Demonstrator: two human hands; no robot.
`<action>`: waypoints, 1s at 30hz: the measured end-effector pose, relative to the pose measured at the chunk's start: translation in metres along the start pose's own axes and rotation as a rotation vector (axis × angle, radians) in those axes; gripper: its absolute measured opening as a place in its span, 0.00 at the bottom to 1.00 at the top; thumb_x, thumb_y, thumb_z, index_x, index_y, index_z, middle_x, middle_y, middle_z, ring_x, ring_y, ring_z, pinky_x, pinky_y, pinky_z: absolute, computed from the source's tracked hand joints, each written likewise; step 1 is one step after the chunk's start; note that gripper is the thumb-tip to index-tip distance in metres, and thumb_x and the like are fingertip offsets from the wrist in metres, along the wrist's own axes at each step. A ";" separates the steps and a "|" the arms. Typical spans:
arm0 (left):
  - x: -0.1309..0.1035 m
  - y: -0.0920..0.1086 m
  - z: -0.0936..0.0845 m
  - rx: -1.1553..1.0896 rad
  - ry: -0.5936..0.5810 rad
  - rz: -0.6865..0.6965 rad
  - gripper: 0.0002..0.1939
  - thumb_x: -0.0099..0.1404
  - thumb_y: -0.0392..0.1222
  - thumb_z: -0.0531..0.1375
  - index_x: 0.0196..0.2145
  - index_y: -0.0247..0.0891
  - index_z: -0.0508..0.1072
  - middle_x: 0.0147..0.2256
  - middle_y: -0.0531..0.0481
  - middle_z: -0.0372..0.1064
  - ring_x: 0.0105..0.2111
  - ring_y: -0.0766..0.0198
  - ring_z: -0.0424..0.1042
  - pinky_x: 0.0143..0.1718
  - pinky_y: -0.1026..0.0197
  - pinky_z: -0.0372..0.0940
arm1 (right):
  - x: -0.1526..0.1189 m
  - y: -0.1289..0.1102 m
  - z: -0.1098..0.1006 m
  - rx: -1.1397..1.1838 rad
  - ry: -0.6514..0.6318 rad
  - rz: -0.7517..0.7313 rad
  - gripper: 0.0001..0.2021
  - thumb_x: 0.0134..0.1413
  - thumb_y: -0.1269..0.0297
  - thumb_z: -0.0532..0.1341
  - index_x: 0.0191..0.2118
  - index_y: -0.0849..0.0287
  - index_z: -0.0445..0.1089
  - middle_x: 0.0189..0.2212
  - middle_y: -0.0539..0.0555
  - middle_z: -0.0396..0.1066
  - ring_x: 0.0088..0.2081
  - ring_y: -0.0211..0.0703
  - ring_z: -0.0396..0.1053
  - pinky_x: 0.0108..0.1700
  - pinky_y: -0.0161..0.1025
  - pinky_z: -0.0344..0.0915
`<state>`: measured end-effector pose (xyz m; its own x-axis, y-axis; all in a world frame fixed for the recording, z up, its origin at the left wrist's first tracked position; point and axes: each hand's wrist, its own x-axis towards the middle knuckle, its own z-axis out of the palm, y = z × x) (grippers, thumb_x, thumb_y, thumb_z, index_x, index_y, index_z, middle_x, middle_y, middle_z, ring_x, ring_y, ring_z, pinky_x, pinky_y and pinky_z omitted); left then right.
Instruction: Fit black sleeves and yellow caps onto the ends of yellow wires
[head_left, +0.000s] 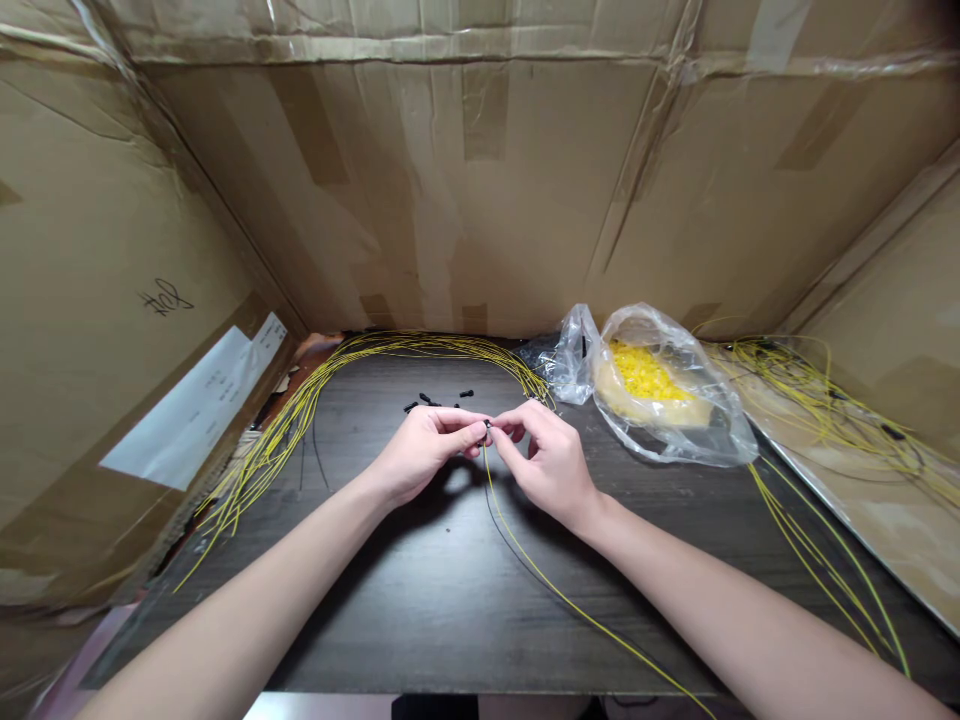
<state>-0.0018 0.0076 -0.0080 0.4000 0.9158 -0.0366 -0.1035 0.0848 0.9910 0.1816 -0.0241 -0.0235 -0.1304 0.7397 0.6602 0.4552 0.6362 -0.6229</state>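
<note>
Both hands meet over the middle of the table. My left hand (429, 445) is closed, its thumb and fingers pinching a small black connector (487, 424). From the other side, the fingertips of my right hand (551, 455) pinch at the same small piece, which is mostly covered by the fingers. A thin yellow wire (536, 562) runs down from between the fingertips and curves to the lower right, past the table's front edge. Several loose black connectors (466, 393) lie just behind my left hand.
A bundle of yellow wires (300, 420) arcs across the left and back of the dark table (420, 610). An open clear bag (720, 430) holds small yellow pieces (646, 372); another clear bag (574, 360) stands beside it. More wires (825, 385) lie on cardboard at right. Cardboard walls (420, 200) enclose the table.
</note>
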 end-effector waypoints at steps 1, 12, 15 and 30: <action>0.000 0.000 0.000 0.006 0.000 0.000 0.16 0.54 0.43 0.71 0.40 0.34 0.82 0.29 0.45 0.75 0.27 0.67 0.66 0.33 0.61 0.62 | 0.000 0.000 0.000 -0.004 -0.002 -0.004 0.05 0.61 0.69 0.58 0.37 0.58 0.72 0.32 0.53 0.71 0.33 0.40 0.67 0.36 0.38 0.64; -0.001 0.001 0.001 0.028 -0.022 -0.019 0.15 0.54 0.43 0.71 0.38 0.33 0.82 0.29 0.45 0.75 0.26 0.68 0.65 0.31 0.63 0.60 | 0.000 0.000 0.000 -0.025 -0.011 -0.004 0.05 0.61 0.69 0.58 0.36 0.58 0.72 0.31 0.53 0.70 0.33 0.40 0.67 0.35 0.37 0.63; -0.001 0.001 0.001 0.029 -0.022 -0.023 0.14 0.54 0.43 0.71 0.38 0.33 0.82 0.29 0.45 0.75 0.26 0.68 0.65 0.31 0.63 0.60 | -0.001 0.000 0.000 -0.032 -0.017 -0.001 0.05 0.61 0.69 0.58 0.36 0.58 0.71 0.31 0.53 0.70 0.34 0.40 0.67 0.36 0.37 0.63; 0.002 -0.001 0.001 -0.062 0.017 -0.059 0.13 0.55 0.41 0.71 0.38 0.32 0.82 0.30 0.46 0.72 0.28 0.68 0.66 0.31 0.64 0.61 | 0.001 -0.002 0.002 -0.004 0.045 0.104 0.05 0.59 0.67 0.59 0.40 0.59 0.71 0.33 0.54 0.71 0.32 0.40 0.67 0.37 0.38 0.65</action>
<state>0.0002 0.0090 -0.0090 0.3915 0.9150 -0.0973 -0.1365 0.1623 0.9772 0.1791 -0.0240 -0.0225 -0.0426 0.7909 0.6105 0.4677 0.5558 -0.6873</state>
